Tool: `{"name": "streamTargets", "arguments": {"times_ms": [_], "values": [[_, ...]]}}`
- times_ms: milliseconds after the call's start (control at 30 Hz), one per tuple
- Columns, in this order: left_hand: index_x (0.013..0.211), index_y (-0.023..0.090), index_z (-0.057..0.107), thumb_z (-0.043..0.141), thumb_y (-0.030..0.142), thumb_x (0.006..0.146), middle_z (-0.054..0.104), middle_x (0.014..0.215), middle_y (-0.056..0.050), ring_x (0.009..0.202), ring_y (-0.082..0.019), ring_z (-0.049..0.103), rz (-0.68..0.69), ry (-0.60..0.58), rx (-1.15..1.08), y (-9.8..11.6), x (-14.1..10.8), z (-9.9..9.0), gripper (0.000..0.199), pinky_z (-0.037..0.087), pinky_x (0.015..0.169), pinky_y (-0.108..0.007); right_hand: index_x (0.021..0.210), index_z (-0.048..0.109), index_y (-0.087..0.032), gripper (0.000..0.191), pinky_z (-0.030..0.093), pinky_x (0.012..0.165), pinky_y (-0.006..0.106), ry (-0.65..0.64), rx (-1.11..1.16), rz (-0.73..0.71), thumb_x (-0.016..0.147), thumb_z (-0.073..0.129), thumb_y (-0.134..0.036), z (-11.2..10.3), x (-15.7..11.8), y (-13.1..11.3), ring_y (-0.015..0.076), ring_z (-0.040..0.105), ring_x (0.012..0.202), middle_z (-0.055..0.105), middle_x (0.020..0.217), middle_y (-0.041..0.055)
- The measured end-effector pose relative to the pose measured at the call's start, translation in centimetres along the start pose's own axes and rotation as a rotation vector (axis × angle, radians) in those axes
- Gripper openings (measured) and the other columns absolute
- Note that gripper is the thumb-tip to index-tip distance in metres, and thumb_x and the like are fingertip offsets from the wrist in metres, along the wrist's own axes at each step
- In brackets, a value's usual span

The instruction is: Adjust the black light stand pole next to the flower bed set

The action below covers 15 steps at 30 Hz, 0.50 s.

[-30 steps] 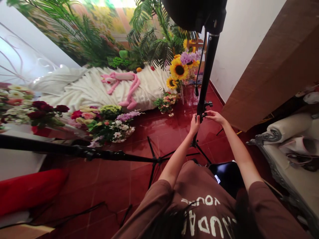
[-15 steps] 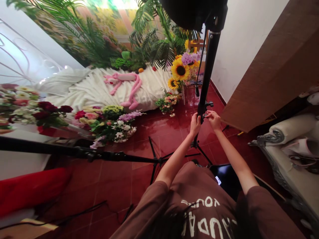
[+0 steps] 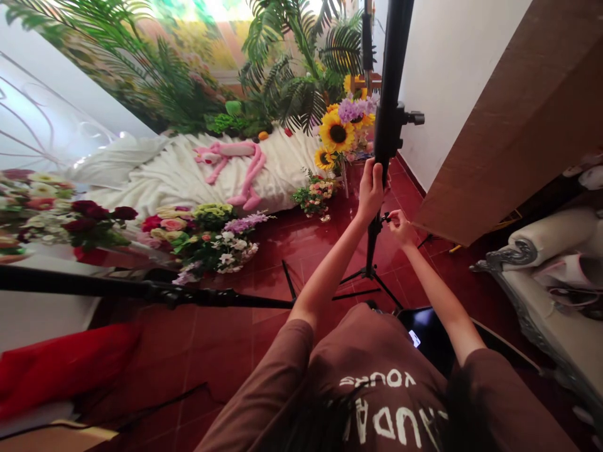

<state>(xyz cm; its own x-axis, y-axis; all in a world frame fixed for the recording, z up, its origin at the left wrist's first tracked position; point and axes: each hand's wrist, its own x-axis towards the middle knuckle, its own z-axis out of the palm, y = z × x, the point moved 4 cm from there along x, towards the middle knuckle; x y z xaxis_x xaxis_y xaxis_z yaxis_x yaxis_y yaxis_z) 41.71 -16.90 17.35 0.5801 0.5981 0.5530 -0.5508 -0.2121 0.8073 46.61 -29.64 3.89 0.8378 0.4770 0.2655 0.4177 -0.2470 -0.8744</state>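
A black light stand (image 3: 394, 56) rises in front of me, upright on spread legs. My left hand (image 3: 370, 189) is wrapped round its pole, just below a thick collar with a side knob (image 3: 413, 118). Lower down, my right hand (image 3: 400, 226) is at a small clamp knob (image 3: 385, 217) on the right side of the pole, its fingers pinched together at or just beside the knob. Whether the fingertips touch the knob is too small to tell.
A second black stand (image 3: 202, 295) crosses the left side. Artificial flowers (image 3: 217, 235) and sunflowers (image 3: 337, 134) edge a white-draped bed (image 3: 160, 169) with a pink plush toy (image 3: 235, 149). A cream sofa (image 3: 546, 301) is at the right.
My left hand has moved up with the stand's upper section, and the thick collar and its knob now sit higher. My right hand has stayed low by the clamp knob.
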Motion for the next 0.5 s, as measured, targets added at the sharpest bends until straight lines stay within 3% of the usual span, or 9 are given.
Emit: {"name": "streamTargets", "arguments": {"times_ms": [100, 300, 500], "values": [[0.099, 0.022, 0.055, 0.039, 0.065, 0.089, 0.046, 0.071, 0.001, 0.060, -0.008, 0.050, -0.016, 0.019, 0.023, -0.5, -1.2, -0.3, 0.047, 0.043, 0.056, -0.021, 0.099, 0.056, -0.025, 0.021, 0.053, 0.083, 0.032, -0.031, 0.025, -0.005, 0.078, 0.050, -0.024, -0.1, -0.2, -0.7, 0.0193, 0.065, 0.099, 0.067, 0.106, 0.0061], [0.106, 0.022, 0.054, 0.038, 0.068, 0.088, 0.053, 0.071, 0.002, 0.061, -0.009, 0.053, -0.152, 0.003, 0.124, -4.0, -5.0, -1.5, 0.052, 0.047, 0.062, -0.023, 0.102, 0.057, -0.024, 0.022, 0.050, 0.094, 0.033, -0.056, 0.060, -0.001, 0.081, 0.049, -0.026, -0.2, -0.2, -0.9, 0.0170, 0.065, 0.096, 0.068, 0.107, 0.0053], [0.110, 0.023, 0.052, 0.036, 0.068, 0.089, 0.056, 0.074, 0.001, 0.063, -0.010, 0.055, -0.194, -0.025, 0.128, -5.8, -5.9, -1.8, 0.052, 0.047, 0.065, -0.024, 0.116, 0.059, -0.024, 0.036, 0.049, 0.095, 0.033, -0.101, 0.039, 0.015, 0.083, 0.044, -0.024, -0.5, -0.5, -0.8, 0.0177, 0.064, 0.102, 0.068, 0.119, 0.0050]]}}
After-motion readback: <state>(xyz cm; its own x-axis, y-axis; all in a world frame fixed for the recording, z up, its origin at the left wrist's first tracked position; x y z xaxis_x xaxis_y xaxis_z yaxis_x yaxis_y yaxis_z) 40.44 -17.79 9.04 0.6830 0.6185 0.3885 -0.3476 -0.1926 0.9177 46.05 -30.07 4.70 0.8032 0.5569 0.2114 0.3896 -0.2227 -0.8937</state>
